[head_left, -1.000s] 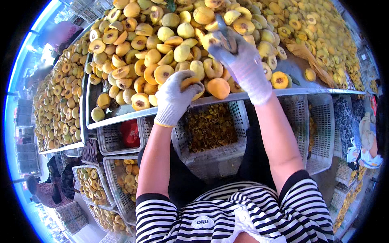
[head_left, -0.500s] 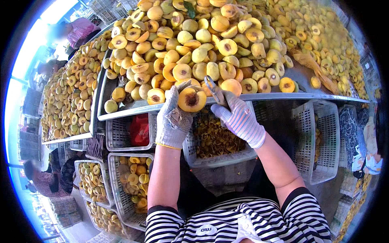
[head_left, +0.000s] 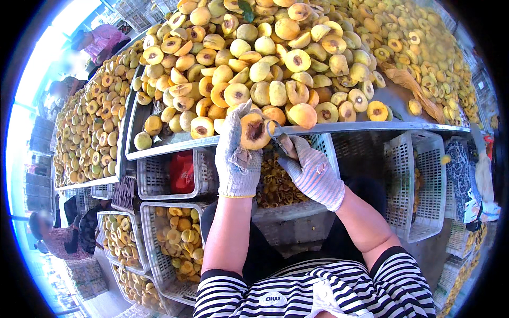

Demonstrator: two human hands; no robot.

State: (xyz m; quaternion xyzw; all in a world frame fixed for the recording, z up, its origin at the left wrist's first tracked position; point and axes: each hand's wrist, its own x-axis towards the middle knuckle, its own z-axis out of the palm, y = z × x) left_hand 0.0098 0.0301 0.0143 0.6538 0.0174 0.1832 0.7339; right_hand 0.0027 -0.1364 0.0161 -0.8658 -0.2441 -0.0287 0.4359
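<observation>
In a worn, gloved grip, my left hand [head_left: 237,164] holds a yellow peach half [head_left: 255,139] with its brown pit hollow facing up and to the right. My right hand [head_left: 316,174], also gloved, is closed round the handle of a small metal loop-ended pitting knife [head_left: 285,142]. The loop of that knife meets the right side of the cut face, next to the hollow. Both hands are just in front of the metal table edge, above a crate [head_left: 297,210] of brown peach scraps. A heap of peach halves [head_left: 249,63] covers the table beyond.
A metal rim [head_left: 350,126] borders the table. Crates of peach halves [head_left: 180,238] stand at lower left, below a crate holding a red bag [head_left: 182,172]. To the right is a tall white crate [head_left: 427,185]. Other people [head_left: 55,236] sit at the far left.
The pitting knife has come from above and right of the peach half onto its cut face. My left hand has shifted right and tilted the half; my right hand has moved lower.
</observation>
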